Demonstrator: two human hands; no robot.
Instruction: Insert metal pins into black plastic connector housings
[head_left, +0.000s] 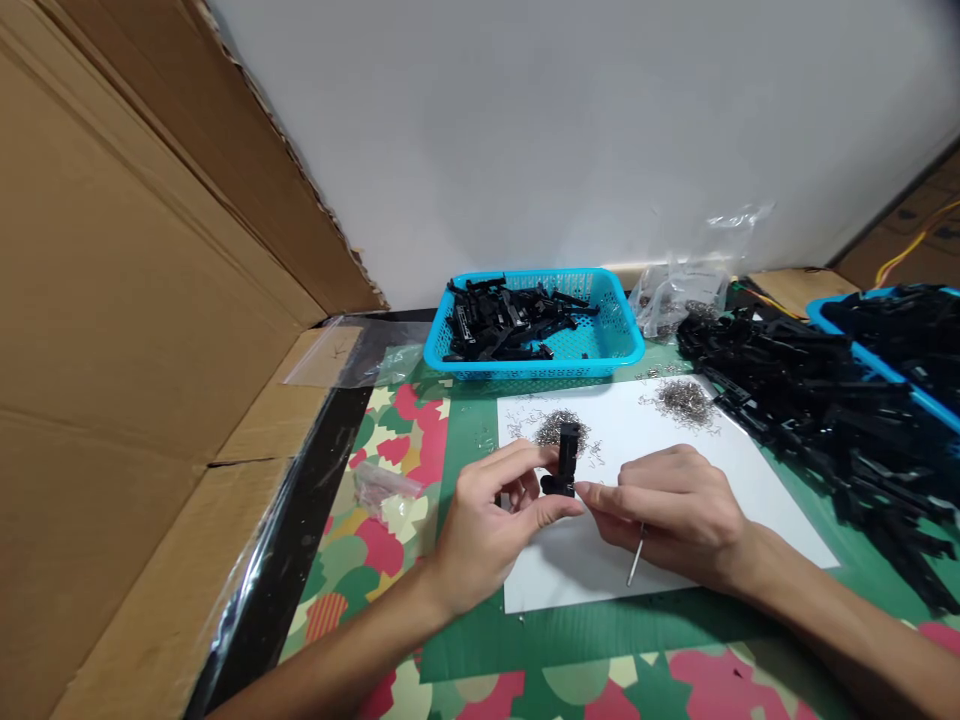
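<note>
right now, the left hand, at eight o'clock, pinches a black part between its thumb and bent fingers, so that the piece stands roughly upright over a white sheet. at four o'clock the right hand has its index fingertip against the part's lower right edge, beside a small shiny spot. its remaining fingers fold around a thin metal rod, whose free end points just past six o'clock; what the right thumb does cannot be told.

judging by its look, the part is moulded plastic: light, stiff and rather smooth, likely to turn or slip if held by too little of its surface. its narrow upright arm seems the easier bit to strain, so the thicker lower end looks like the better place to take hold, with the side by the shiny spot left free.

a pile of tiny metal pieces lies beyond it at twelve o'clock, a second pile at two. a blue basket of black pieces sits between eleven and twelve, a clear bag near one, and a loose heap of black parts close to three.
</note>
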